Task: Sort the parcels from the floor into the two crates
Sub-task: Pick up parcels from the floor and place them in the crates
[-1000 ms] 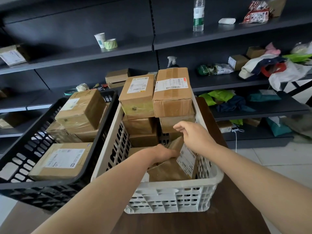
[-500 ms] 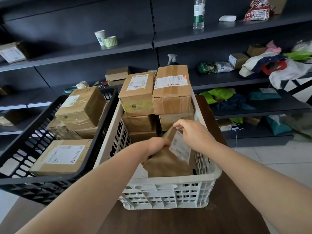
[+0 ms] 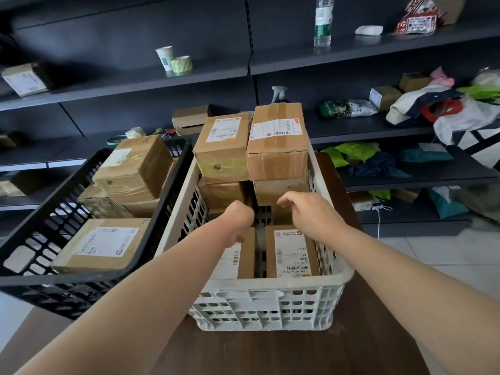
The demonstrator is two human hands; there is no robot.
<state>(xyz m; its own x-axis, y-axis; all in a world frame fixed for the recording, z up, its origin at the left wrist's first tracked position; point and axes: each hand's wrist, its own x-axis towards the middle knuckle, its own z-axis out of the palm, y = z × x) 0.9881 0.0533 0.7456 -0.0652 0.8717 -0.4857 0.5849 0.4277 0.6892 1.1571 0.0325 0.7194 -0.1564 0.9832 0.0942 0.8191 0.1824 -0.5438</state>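
The white crate [image 3: 273, 286] stands on a brown table, filled with cardboard parcels. A flat brown parcel [image 3: 290, 251] lies label up at its near right, beside another labelled parcel [image 3: 234, 262]. My right hand [image 3: 307, 211] hovers above the flat parcel with loosely curled fingers and holds nothing. My left hand [image 3: 239, 217] hangs bent downward over the near-left parcel, also holding nothing. Two larger boxes [image 3: 277, 150] are stacked high at the crate's far end. The black crate [image 3: 81, 284] to the left holds several parcels, one large labelled box [image 3: 101, 246] nearest me.
Dark shelving [image 3: 351, 54] runs behind both crates, with a water bottle [image 3: 323, 21], paper cups [image 3: 165, 58], small boxes and bags of clothing. The brown table [image 3: 270, 353] extends toward me. Tiled floor [image 3: 446, 255] shows at the right.
Both hands gripped the flat brown parcel tilted in the white crate's near end. It now lies flat with its label up, and both hands have let go and lifted off it.
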